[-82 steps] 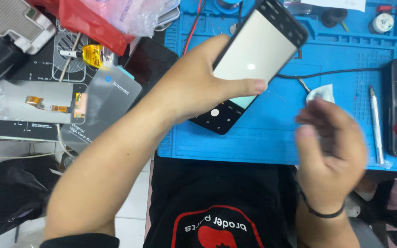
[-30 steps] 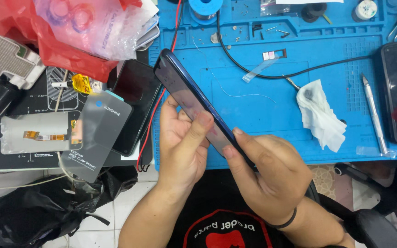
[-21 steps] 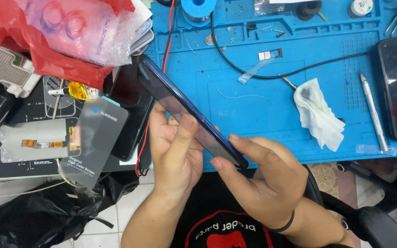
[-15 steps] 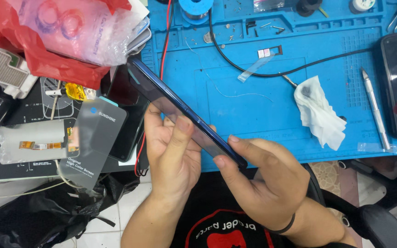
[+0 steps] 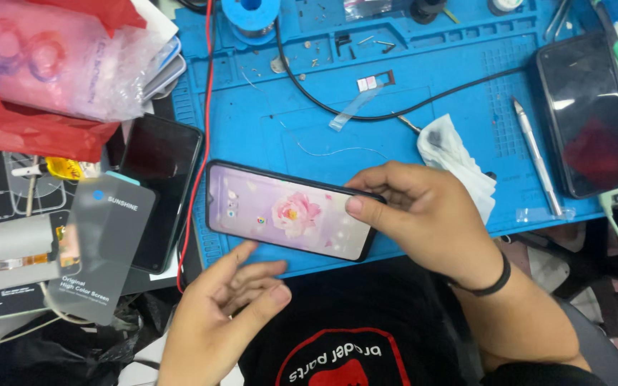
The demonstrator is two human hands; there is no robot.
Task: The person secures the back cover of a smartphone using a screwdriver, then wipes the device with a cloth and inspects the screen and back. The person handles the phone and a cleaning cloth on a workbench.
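A smartphone [image 5: 287, 211] with a lit screen showing a pink flower lies flat over the near edge of the blue work mat [image 5: 309, 107]. My right hand [image 5: 430, 214] grips its right end, thumb on the screen edge. Below the phone's left end hovers my left hand [image 5: 227, 307], fingers apart and holding nothing; whether its fingertips touch the phone's lower edge I cannot tell.
A crumpled white cloth [image 5: 455, 154], a metal pen-like tool [image 5: 536, 157] and a dark phone [image 5: 588, 114] lie on the mat's right. A black cable [image 5: 366, 114] and red wire [image 5: 205, 107] cross it. Left: another dark phone [image 5: 159, 189], grey screen package [image 5: 101, 246], red bag [image 5: 30, 129].
The phone went from edge-on between both hands to flat with its screen up and lit. My left hand let go of it and dropped below.
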